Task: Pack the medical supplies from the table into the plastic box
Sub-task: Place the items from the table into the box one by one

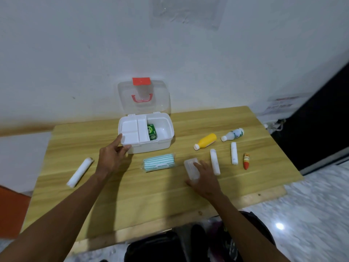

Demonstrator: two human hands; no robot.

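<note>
A white plastic box [162,143] stands open at the table's back, its clear lid [143,97] upright against the wall. Inside sit a white divided tray [131,131] and a green packet [152,131]. My left hand [113,156] grips the box's front left corner. My right hand [203,178] rests on a small clear case [190,166], fingers curled around it. A striped mask pack [159,162] lies between my hands. White gauze rolls lie at the left [80,172] and right [215,161] [233,153]. A yellow bottle [205,141], a white bottle [233,134] and a red tube [246,161] lie at the right.
The wooden table [151,195] stands against a white wall [75,53]. Its right edge borders a marble floor [311,205] and a dark doorway [321,120]. A black bag [160,248] sits below the table's front edge.
</note>
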